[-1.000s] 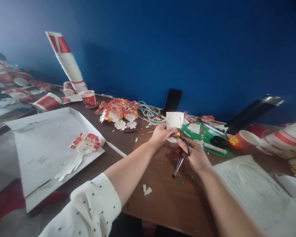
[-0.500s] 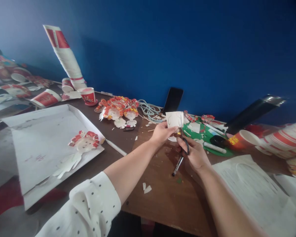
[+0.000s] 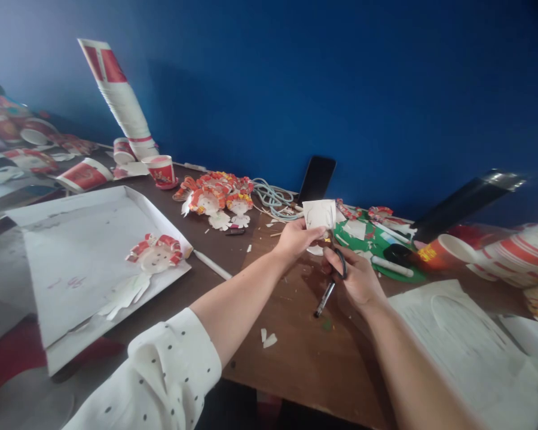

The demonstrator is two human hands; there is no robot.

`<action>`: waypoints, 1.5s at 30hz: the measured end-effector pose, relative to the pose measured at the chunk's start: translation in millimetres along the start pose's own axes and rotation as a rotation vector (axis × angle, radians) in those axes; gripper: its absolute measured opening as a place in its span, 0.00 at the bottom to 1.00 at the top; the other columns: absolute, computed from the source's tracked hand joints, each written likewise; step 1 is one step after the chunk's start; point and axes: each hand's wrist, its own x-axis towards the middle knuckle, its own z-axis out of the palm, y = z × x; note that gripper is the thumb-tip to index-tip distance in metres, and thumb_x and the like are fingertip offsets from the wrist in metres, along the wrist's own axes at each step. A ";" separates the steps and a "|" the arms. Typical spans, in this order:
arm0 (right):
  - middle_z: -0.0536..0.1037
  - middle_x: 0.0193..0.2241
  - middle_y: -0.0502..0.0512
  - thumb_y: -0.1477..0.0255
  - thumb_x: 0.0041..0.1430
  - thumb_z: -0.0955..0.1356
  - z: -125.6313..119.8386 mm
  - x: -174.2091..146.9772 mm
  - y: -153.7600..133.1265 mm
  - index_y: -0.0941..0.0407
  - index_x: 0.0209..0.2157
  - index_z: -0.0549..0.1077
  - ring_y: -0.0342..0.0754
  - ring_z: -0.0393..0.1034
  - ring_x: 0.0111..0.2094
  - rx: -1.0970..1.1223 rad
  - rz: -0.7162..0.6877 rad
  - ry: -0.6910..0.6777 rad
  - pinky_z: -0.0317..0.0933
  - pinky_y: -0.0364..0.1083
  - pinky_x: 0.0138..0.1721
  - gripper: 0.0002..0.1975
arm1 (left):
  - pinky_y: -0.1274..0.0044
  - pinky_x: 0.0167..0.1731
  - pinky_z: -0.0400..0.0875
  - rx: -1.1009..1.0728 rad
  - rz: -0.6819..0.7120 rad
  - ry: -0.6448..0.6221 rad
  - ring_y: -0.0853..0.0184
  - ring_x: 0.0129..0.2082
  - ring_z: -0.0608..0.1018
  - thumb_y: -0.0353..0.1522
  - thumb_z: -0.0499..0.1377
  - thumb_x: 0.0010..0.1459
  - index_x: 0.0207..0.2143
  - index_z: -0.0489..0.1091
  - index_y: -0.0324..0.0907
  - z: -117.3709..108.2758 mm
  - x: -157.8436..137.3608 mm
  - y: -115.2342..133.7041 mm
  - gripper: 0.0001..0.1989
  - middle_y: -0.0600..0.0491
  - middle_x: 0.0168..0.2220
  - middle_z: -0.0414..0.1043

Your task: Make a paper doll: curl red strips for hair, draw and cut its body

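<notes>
My left hand (image 3: 297, 239) pinches a small white piece of paper (image 3: 319, 214) with faint drawn lines, held upright above the brown table. Close beside it, my right hand (image 3: 356, 276) is closed on a pair of scissors (image 3: 341, 263) with dark handles. The blades point up toward the paper's lower edge and are mostly hidden, so I cannot tell how far they are parted. Under my right hand a pen (image 3: 325, 300) with a dark tip slants down; whether the hand holds it or it lies on the table is unclear. A white scrap (image 3: 314, 251) lies below the paper.
Paper-cup cutouts (image 3: 219, 194) are piled left of a coiled cable (image 3: 273, 200) and a leaning phone (image 3: 316, 179). A white box lid (image 3: 80, 251) carries another cutout. Right are a green plate (image 3: 385, 254), stacked cups (image 3: 511, 257) and a drawn-on sheet (image 3: 457, 340).
The view has shifted very slightly. Both hands keep nearly the same pose, with the paper and scissors still together.
</notes>
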 end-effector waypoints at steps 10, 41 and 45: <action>0.72 0.24 0.50 0.53 0.51 0.71 -0.8 0.9 -0.3 0.54 0.41 0.79 0.44 0.64 0.25 -0.039 -0.020 0.002 0.58 0.43 0.26 0.22 | 0.80 0.23 0.61 -0.049 -0.029 -0.011 0.76 0.18 0.68 0.24 0.63 0.51 0.26 0.70 0.35 1.4 -2.5 3.1 0.03 0.55 0.21 0.70; 0.69 0.19 0.48 0.53 0.51 0.72 1.6 -1.0 -4.4 0.55 0.25 0.74 0.41 0.61 0.21 -0.027 -0.003 0.014 0.50 0.42 0.21 0.18 | 0.81 0.21 0.59 -0.094 0.006 -0.019 0.77 0.16 0.67 0.26 0.63 0.51 0.25 0.69 0.36 -2.3 3.5 -1.1 0.05 0.57 0.18 0.69; 0.69 0.18 0.48 0.53 0.52 0.71 2.2 -2.8 -8.6 0.55 0.23 0.72 0.40 0.59 0.20 -0.051 -0.014 0.006 0.49 0.42 0.21 0.19 | 0.81 0.19 0.57 -0.103 0.000 -0.017 0.77 0.15 0.65 0.27 0.64 0.51 0.24 0.69 0.36 -2.8 3.3 -0.1 0.06 0.57 0.18 0.68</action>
